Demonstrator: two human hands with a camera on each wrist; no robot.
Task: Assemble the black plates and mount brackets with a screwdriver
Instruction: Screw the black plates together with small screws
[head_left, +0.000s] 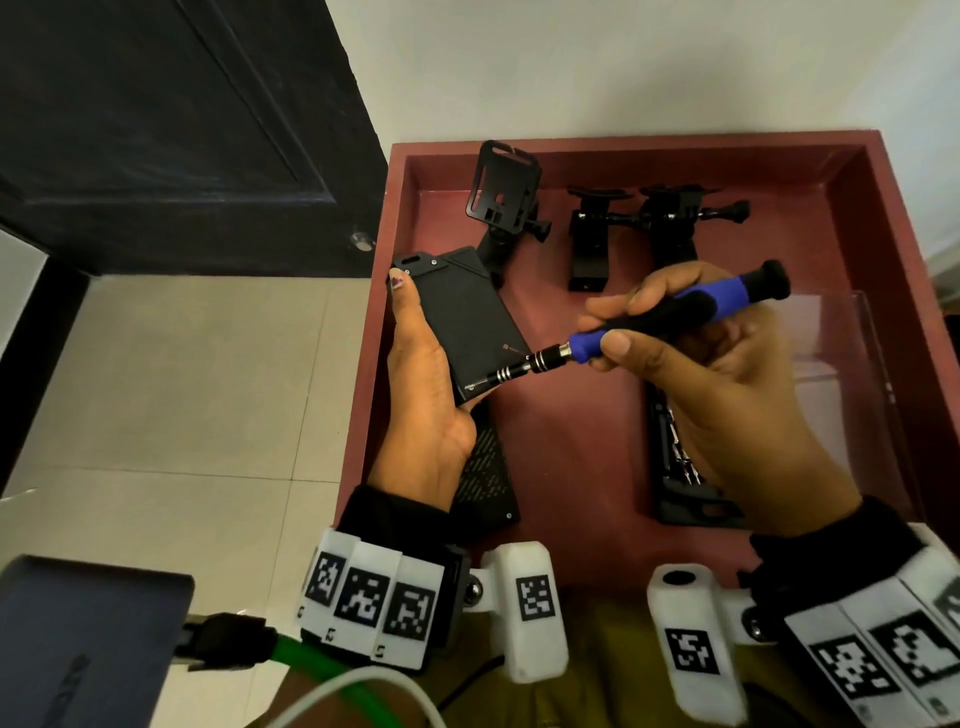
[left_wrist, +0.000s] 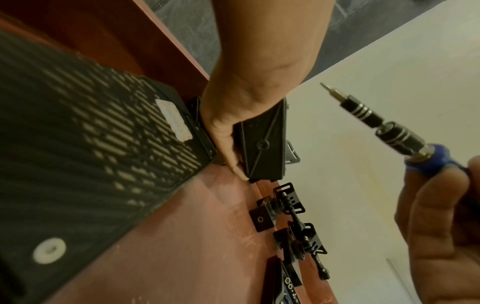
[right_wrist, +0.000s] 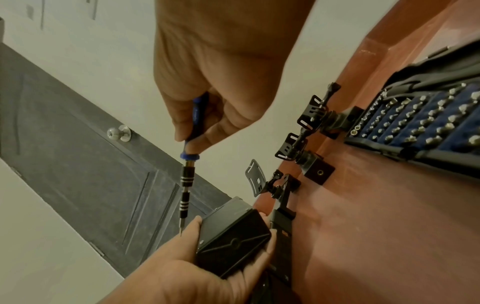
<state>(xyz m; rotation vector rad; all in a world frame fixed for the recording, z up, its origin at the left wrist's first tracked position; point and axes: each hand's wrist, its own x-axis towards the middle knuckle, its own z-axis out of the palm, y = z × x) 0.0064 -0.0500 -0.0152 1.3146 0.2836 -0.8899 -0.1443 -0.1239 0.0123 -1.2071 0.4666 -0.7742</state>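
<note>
My left hand grips a smooth black plate by its long edges and holds it tilted above the red tray. From below, the plate shows a ribbed underside. My right hand pinches a blue and black screwdriver. Its thin bit points at the plate's near left corner, close to my left thumb. I cannot tell whether the bit touches. Three black mount brackets stand at the back of the tray.
A perforated black plate lies in the tray under my left wrist. An open case of screwdriver bits lies under my right hand, with a clear plastic lid beside it. A dark door and tiled floor are to the left.
</note>
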